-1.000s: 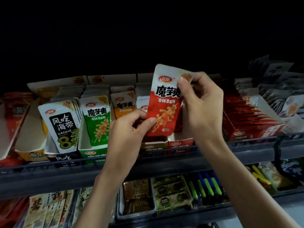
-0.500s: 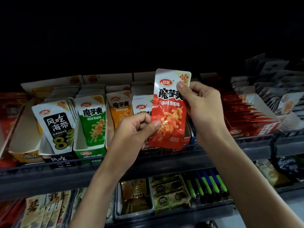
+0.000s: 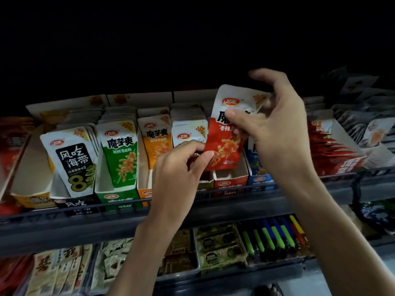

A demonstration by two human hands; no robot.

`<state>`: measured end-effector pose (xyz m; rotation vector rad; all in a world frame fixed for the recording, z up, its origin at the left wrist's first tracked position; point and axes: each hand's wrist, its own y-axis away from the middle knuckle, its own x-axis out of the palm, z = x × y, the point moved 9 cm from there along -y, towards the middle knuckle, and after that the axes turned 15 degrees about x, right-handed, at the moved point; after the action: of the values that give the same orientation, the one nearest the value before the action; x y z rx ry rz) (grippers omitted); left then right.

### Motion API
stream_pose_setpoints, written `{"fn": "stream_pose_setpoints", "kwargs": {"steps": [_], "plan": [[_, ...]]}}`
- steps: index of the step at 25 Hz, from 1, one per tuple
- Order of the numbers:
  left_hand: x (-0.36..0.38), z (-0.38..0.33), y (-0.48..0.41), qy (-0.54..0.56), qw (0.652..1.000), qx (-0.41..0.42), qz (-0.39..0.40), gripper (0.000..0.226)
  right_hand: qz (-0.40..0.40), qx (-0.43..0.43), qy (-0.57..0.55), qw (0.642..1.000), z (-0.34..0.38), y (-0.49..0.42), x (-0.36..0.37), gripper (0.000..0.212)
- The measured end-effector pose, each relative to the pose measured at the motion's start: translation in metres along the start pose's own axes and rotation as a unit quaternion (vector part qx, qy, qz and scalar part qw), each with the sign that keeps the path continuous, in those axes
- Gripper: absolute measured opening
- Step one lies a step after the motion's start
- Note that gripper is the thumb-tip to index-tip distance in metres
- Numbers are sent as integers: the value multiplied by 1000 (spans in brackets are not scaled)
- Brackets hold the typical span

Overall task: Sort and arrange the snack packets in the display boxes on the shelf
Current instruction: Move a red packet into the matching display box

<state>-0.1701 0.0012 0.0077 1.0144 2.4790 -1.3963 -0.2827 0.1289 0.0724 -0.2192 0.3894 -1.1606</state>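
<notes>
step in hand: looks to me like the red packet (image 3: 228,133) is about to go into the red display box (image 3: 232,182) right under it on the shelf (image 3: 64,227)

how I'd do it: keep the printed face toward the front, square the bottom edge to the box opening, slide it straight down, and only release once the bottom sits on the box floor. Foil packs are slippery and floppy, so I'd steer from the corner and not squeeze the middle

right hand (image 3: 275,129): gripping the packet near the top, thumb (image 3: 232,113) pressed across the front print. One finger sticks up free above it, blurry

left hand (image 3: 179,165): fingers (image 3: 193,146) curled, pinching at the packet's lower left corner as far as I can tell

packet vs fingers: it's held between the two hands, right one high on the right side, left one low on the left

where it is: in the air, tilted a bit, bottom edge just above the box's empty front

watch out: blue box (image 3: 259,178) is just to the right and a white packet (image 3: 188,135) just to the left, so it's easy to drop it in the wrong slot
</notes>
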Motion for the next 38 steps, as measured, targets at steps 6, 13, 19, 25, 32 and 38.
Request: {"fn": "stream_pose_setpoints", "kwargs": {"steps": [6, 13, 19, 25, 32, 38], "plan": [[11, 20, 5, -119, 991, -37, 55, 30, -91, -14, -47, 995, -12, -9, -26, 28], [41, 12, 13, -204, 953, 42, 221, 18, -106, 7, -34, 994, -25, -6, -15, 14], [42, 19, 14, -187, 954, 27, 232, 17, -71, 4, 53, 996, -31, -10, 2, 9], [40, 26, 17, -139, 962, -8, 235, 18, -21, 30, 244, 969, -53, -20, 29, 9], [41, 30, 19, -122, 965, -15, 234, 19, -9, 4, 326, 945, -62, -14, 47, 29], [41, 28, 19, -114, 965, -15, 235, 18, 8, -20, 347, 938, -57, -6, 53, 59]]}}
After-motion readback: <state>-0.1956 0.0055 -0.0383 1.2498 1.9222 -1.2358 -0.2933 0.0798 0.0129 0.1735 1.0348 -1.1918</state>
